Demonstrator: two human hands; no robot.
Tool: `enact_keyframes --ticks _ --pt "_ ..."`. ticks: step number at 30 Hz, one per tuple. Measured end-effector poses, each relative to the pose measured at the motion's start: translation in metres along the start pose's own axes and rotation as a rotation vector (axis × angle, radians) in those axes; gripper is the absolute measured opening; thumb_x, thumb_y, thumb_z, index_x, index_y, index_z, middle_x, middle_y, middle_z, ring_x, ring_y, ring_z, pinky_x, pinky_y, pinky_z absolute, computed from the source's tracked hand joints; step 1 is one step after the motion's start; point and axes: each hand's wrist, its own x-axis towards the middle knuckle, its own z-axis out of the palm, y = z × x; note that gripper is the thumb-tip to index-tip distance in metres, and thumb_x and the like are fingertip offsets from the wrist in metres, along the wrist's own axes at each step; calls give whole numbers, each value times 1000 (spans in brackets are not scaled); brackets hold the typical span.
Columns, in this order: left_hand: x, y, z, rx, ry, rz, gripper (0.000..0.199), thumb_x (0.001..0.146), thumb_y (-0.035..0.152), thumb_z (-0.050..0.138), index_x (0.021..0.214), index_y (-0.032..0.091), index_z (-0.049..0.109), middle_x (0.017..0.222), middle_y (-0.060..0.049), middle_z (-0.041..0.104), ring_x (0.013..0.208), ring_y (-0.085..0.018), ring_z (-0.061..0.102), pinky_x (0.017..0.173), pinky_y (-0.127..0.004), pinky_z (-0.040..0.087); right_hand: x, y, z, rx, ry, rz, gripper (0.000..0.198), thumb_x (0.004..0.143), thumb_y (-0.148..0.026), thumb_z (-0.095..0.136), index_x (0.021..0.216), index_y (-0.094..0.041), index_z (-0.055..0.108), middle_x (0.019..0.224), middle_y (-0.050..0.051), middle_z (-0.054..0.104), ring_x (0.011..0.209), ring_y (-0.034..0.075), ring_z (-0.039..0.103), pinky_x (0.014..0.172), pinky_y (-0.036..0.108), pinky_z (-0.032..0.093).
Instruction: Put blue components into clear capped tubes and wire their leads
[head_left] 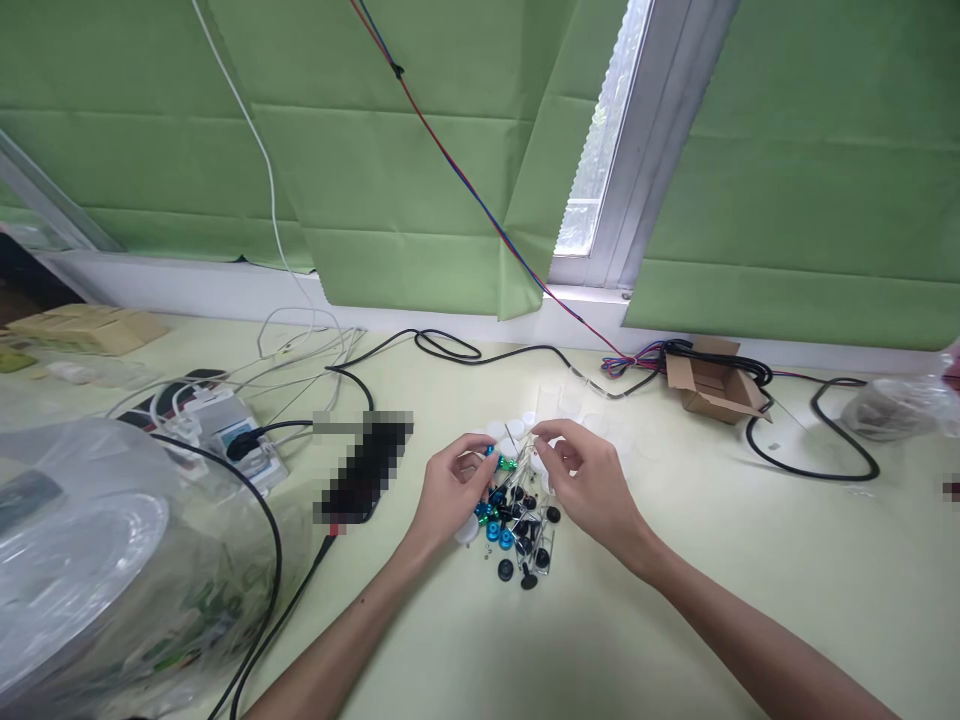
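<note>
From the head camera, looking down over the pale green worktop (pixel 750 560), both hands meet above a small heap of electronic parts (pixel 517 525): black-capped, blue and green pieces on thin wire legs, lying mixed together between the wrists. The left hand (pixel 450 490) has its fingers (pixel 474 450) curled in, thumb and forefinger pressed on a small blue-green component (pixel 492 455) at the top of the heap. The right hand (pixel 589 480) curls the same way, its fingertips pinching something small with fine metal leads (pixel 525 445); just what it holds is too small to tell. The two pinches sit just beside each other, almost touching.

A few white round caps (pixel 504 430) lie behind the fingers. To the left are a black cable (pixel 262 530), a white power strip (pixel 225 425) and a crinkled plastic bag (pixel 82 560) over a reel; to the right an open cardboard box (pixel 709 385) and another loop of black cable. Green blinds (pixel 420 170) hang behind.

As I judge it, the work here is teasing one legged part free of the tangle. It would go best with a light grip on the body of the part, not the leads, which look thin enough to bend. Drawing it straight up and away from the heap, while the other hand steadies the neighbours, should stop the legs snagging and scattering pieces over the worktop.
</note>
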Motion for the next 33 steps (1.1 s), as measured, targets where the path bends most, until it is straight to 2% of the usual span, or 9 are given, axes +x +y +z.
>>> enact_keyframes --ticks 5,8,10,14,17,19,26,33 --pt "-2 2 3 74 -9 17 30 80 39 71 100 17 69 64 0 61 48 -12 52 47 -25 45 -3 -7 0 266 86 143 19 92 -38 59 98 -21 63 66 -1 57 52 14 52 44 25 38" --pt "-4 1 4 140 -19 89 24 81 38 69 97 19 71 86 -6 69 60 -14 58 52 -25 49 -4 -8 1 330 124 179 20 91 -40 61 98 -22 63 56 -4 50 49 14 51 42 24 37" --pt "-4 0 4 187 -31 140 21 83 36 68 96 20 71 97 -7 69 69 -15 60 57 -26 51 -4 -7 2 360 122 195 20 90 -40 62 97 -22 62 54 -4 49 48 13 51 42 23 38" --pt "-6 -2 5 254 -53 215 19 87 35 64 98 22 71 96 -6 67 75 -17 62 61 -26 53 -3 -5 5 400 81 213 22 88 -41 64 94 -21 62 58 -4 51 46 12 51 40 23 39" --pt "-6 -4 5 292 -51 249 17 88 33 63 98 22 70 95 -5 66 77 -16 63 63 -25 53 -3 -5 6 415 61 210 22 86 -40 66 94 -20 62 76 0 60 47 10 53 41 23 39" --pt "-6 -6 5 306 -36 265 16 89 32 62 100 22 69 97 -5 66 77 -16 62 61 -25 53 -3 -6 5 431 47 214 20 86 -38 65 94 -20 62 84 1 60 47 8 53 40 22 39" --pt "-6 -6 5 335 12 305 16 91 33 59 101 23 68 103 -6 65 82 -17 63 62 -26 54 -3 -4 7 471 -39 241 8 87 -27 57 88 -20 60 74 -3 54 44 7 51 40 21 37" --pt "-6 -7 5 342 15 328 14 91 30 59 99 23 68 103 -6 64 86 -18 63 64 -26 55 -2 -1 8 454 -109 285 11 84 -27 57 91 -20 60 68 -5 54 42 8 50 39 21 37"
